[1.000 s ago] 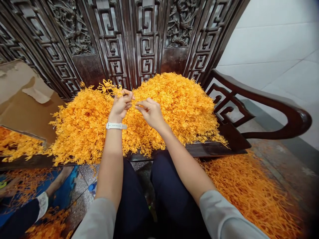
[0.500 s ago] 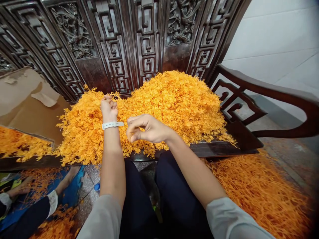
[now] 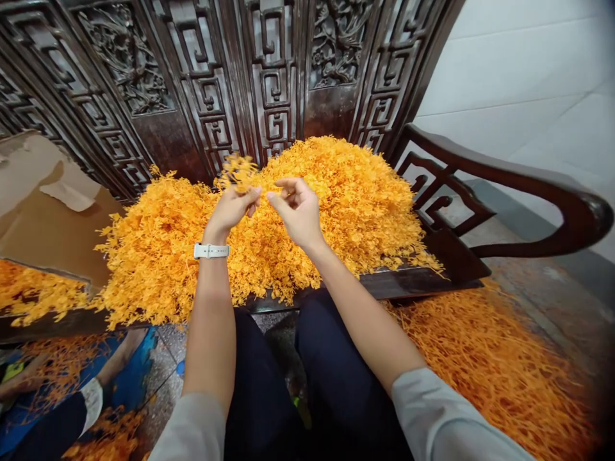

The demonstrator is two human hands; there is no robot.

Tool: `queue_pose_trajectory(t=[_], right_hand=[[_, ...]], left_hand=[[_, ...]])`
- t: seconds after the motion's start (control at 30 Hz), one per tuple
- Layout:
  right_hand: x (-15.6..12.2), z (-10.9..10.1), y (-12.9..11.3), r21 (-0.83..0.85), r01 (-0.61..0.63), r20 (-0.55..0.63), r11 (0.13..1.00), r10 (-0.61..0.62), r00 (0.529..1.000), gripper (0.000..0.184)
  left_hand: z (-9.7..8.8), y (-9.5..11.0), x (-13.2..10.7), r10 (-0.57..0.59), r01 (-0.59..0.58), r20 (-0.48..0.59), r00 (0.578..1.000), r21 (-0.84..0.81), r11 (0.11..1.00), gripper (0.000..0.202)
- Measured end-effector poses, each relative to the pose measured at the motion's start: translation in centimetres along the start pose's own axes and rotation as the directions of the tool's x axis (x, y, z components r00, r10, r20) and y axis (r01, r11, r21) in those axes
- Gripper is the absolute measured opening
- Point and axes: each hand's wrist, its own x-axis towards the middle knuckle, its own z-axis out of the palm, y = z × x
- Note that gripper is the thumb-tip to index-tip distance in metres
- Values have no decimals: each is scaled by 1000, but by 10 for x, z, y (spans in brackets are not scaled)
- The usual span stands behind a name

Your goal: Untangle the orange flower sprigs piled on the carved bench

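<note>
The left hand (image 3: 230,210) holds an orange sprig (image 3: 239,170) between thumb and forefinger, which are pressed together; the loose top of the sprig stands just above these fingers and is a little blurred. The right hand (image 3: 302,212) is near, to the right of the left fingertips; its thumb and forefinger point toward them and are narrowly apart. Whether some thin piece runs between the two hands is too small to tell. Around and below the fingers spreads the pile (image 3: 343,205), of the same orange colour, on the dark bench (image 3: 408,282). Its carved back (image 3: 331,109) rises beyond the fingers. Well to the left of the fingers is a torn box (image 3: 52,224); well to the right, the armrest (image 3: 581,202). Lower right from the fingers, below the bench, lie orange strands (image 3: 490,365)
</note>
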Motion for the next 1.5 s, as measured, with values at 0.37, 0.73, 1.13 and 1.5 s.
queue_pose_trajectory(t=[0.37, 0.73, 1.13, 1.5], right_hand=[[11, -6, 21, 212, -160, -61, 964, 176, 982, 61], [-31, 15, -44, 238, -4, 738, 971, -178, 651, 49], [10, -5, 19, 593, -435, 40, 678, 515, 856, 53], [11, -5, 12, 536, -173, -222, 826, 336, 915, 63]], left_hand=[[15, 6, -3, 171, -193, 166, 971, 124, 973, 59], [-13, -26, 28, 122, -249, -616, 778, -125, 960, 64], [13, -5, 10, 285, -300, -196, 938, -49, 953, 33], [28, -6, 3, 244, -257, 86, 966, 413, 874, 26]])
